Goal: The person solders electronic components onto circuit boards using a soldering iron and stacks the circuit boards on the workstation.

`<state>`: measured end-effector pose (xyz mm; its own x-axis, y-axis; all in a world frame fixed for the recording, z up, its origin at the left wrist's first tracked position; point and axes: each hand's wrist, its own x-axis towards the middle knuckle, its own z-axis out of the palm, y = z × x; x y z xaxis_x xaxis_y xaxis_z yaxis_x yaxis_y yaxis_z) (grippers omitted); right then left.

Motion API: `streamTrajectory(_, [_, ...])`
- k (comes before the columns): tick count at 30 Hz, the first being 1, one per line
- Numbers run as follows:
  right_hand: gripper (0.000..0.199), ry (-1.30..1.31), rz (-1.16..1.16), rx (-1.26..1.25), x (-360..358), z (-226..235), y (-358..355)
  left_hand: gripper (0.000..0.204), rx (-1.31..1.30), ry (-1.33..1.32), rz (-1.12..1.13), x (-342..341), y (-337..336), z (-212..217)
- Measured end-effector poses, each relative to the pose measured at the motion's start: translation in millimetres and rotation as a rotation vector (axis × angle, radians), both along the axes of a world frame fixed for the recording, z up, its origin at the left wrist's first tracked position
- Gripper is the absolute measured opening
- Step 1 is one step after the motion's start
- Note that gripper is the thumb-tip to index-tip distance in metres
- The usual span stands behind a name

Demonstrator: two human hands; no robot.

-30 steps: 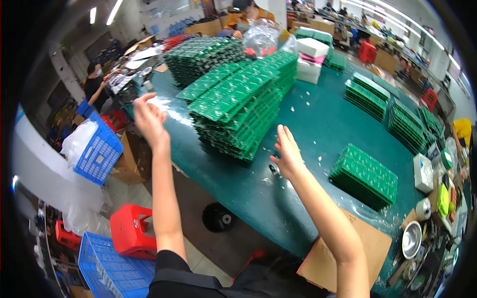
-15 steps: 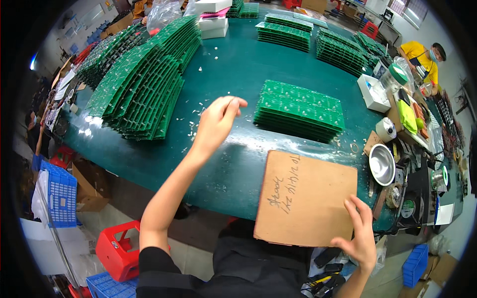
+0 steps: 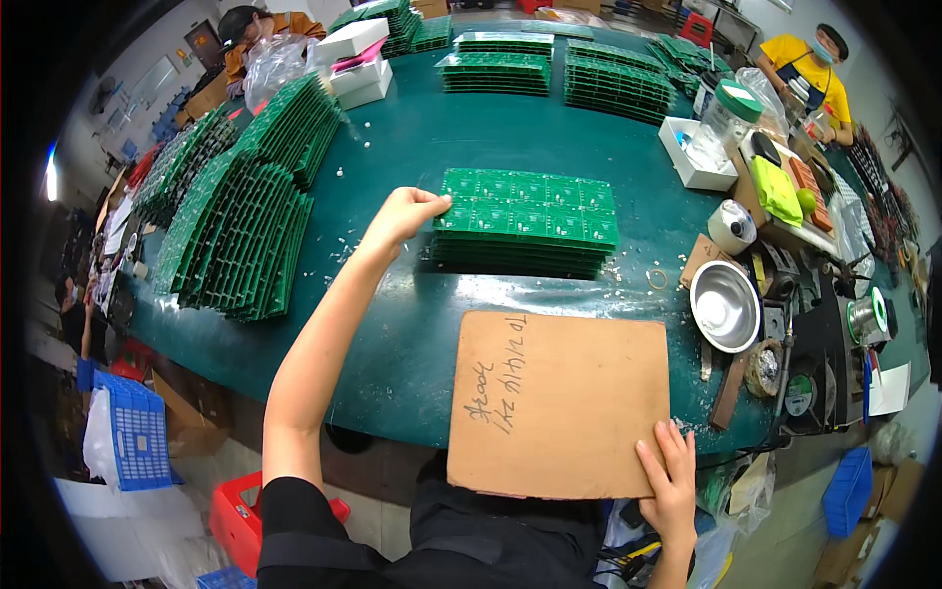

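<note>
A stack of green circuit boards [image 3: 530,211] lies in front of me on the table. My left hand [image 3: 404,218] is closed at the left end of the stack, its thumb and fingers pinching the edge of the top board. Nearer to me, a brown cardboard sheet [image 3: 559,407] with handwriting on it extends over the table's front edge. My right hand [image 3: 672,481] rests on its lower right corner, fingers stretched out and apart.
Tall rows of upright circuit boards [image 3: 235,231] stand at the left. More stacks [image 3: 496,72] sit at the back. On the right are a metal bowl [image 3: 725,306], a white box [image 3: 699,157], a jar [image 3: 731,113] and solder wire [image 3: 866,316]. Other people sit across the table.
My left hand has reached the top board's left edge and pinches it. The right hand has come down onto the cardboard's corner. The whole view has shifted.
</note>
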<state>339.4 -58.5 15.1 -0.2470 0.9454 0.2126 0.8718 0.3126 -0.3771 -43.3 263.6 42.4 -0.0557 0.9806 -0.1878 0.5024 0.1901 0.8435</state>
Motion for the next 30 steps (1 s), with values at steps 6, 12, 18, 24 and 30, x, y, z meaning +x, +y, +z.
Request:
streamTrajectory(6, [0.035, 0.652, -0.017, 0.433, 17.9, 32.0, 10.1, 0.017, -0.122, -0.416, 0.014, -6.2, 2.1, 11.9])
streamTrajectory(12, [0.024, 0.546, 0.0, 0.245, 27.4, 41.6, 48.3, 0.01, -0.113, -0.721, 0.044, -9.5, -20.5, 16.5])
streamTrajectory(18, [0.043, 1.048, -0.179, 0.066, 8.5, 89.2, 80.9, 0.009, -0.109, -0.837, 0.078, -2.0, -72.4, 21.7])
streamTrajectory(24, [0.035, 1.333, -0.189, -0.346, -5.4, 50.2, 121.4, 0.016, -0.175, -0.972, 0.104, 17.2, -152.4, 11.5])
streamTrajectory(30, [0.036, 1.236, -0.241, -0.408, -15.7, 40.4, 117.9, 0.027, -0.266, -1.046, 0.069, 15.8, -190.3, -10.0])
